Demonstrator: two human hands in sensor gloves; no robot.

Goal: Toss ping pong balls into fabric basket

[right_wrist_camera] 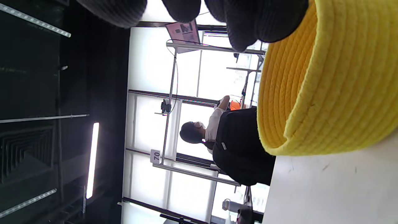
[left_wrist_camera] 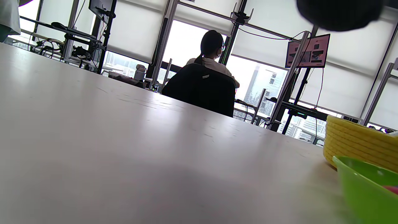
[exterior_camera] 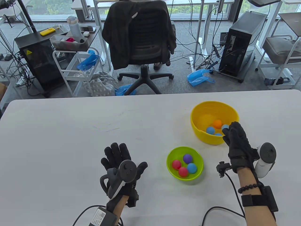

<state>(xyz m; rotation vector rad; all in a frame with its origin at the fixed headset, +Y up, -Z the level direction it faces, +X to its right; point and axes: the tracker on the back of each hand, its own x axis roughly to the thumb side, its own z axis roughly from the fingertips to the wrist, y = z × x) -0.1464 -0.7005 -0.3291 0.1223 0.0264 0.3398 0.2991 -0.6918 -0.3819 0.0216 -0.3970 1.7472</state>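
White and scuffed, the table point(exterior_camera: 70, 131) carried both containers toward its right half, with an office chair point(exterior_camera: 141, 40) and computer towers on the floor beyond its far edge. At the near rim of the yellow fabric basket point(exterior_camera: 200, 131) the right hand point(exterior_camera: 237, 146) reached over the wall, its fingertips point(exterior_camera: 229, 129) closed around a light blue ball point(exterior_camera: 224, 127) just inside the rim. Lower in the basket lay an orange ball point(exterior_camera: 217, 123) and two blue balls point(exterior_camera: 210, 130), close together near the hand-side wall. Nearer the table's front edge and left of that hand sat the green bowl point(exterior_camera: 171, 155), holding two red balls point(exterior_camera: 176, 164), a purple ball point(exterior_camera: 188, 159) and a blue ball point(exterior_camera: 192, 168). Farther left, the left hand point(exterior_camera: 122, 169) rested flat on the table with fingers spread, holding nothing.
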